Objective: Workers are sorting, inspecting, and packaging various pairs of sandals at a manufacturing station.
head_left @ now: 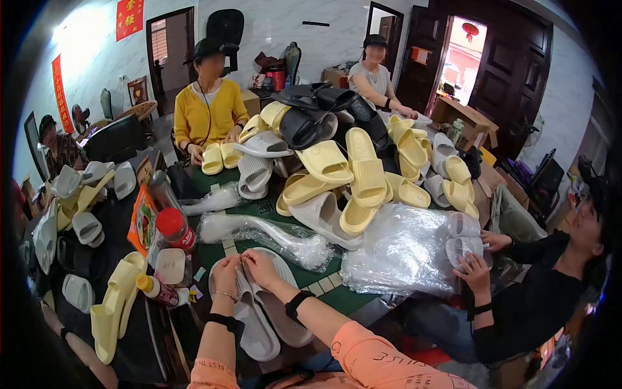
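Observation:
A pair of light grey slippers [254,330] lies side by side in front of me, soles down, heels toward me. My left hand [227,277] is over the strap area of the left slipper, with its fingers closed in a pinch. Right beside it, my right hand [260,268] is pinched too, over the right slipper. The fingertips of both hands nearly meet above the gap between the slippers. What they pinch is too small and too covered to make out. Black bands circle both my wrists.
Beyond my hands is a heap of yellow, grey and black slippers [324,162]. Clear plastic bags [395,253] lie in front of it. A red-lidded jar [175,228] and yellow slippers [116,305] are at left. A co-worker at right holds grey slippers [464,243]; others sit across.

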Demonstrator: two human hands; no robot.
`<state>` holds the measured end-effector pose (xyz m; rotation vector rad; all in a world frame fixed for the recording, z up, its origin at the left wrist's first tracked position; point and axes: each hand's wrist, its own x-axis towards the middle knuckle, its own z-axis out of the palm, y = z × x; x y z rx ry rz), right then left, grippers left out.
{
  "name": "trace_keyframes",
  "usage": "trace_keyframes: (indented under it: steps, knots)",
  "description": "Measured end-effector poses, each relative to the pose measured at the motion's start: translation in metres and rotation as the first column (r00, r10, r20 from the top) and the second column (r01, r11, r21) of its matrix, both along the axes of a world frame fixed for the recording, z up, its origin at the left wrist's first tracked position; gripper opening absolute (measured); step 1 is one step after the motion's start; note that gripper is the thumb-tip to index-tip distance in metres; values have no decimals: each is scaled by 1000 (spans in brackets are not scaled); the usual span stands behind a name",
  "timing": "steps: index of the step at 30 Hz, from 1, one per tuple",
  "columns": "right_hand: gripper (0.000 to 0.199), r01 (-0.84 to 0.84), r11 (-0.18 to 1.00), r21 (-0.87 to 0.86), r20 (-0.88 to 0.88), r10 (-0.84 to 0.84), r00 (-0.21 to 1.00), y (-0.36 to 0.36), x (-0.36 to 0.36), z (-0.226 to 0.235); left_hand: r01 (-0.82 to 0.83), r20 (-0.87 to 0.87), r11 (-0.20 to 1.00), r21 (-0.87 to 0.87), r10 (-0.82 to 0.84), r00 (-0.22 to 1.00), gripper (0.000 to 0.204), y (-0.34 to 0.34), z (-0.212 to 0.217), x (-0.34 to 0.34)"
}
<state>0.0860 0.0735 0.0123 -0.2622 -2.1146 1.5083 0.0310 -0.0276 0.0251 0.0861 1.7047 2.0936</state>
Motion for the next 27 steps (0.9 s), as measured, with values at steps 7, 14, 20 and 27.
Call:
trace_keyframes:
  steps: [7, 14, 20, 27]
  knots:
    - [11, 8, 1000, 11, 11, -8, 1000, 0, 3, 4, -9, -50, 1000, 20, 10, 999, 8, 3, -7, 1]
    - [12, 18, 999, 50, 88, -22, 996, -7, 5, 16, -30, -205, 999, 16, 32, 978, 13, 1, -27, -8]
    - [13, 122, 754, 645, -3, -157, 988, -19, 73, 64, -113, -217, 985, -128, 83, 973, 12, -5, -35, -12]
    - [35, -354, 841, 410, 178, 307, 935, -47, 104, 2, -38, -285, 980, -197, -20, 958, 21, 0, -21, -16]
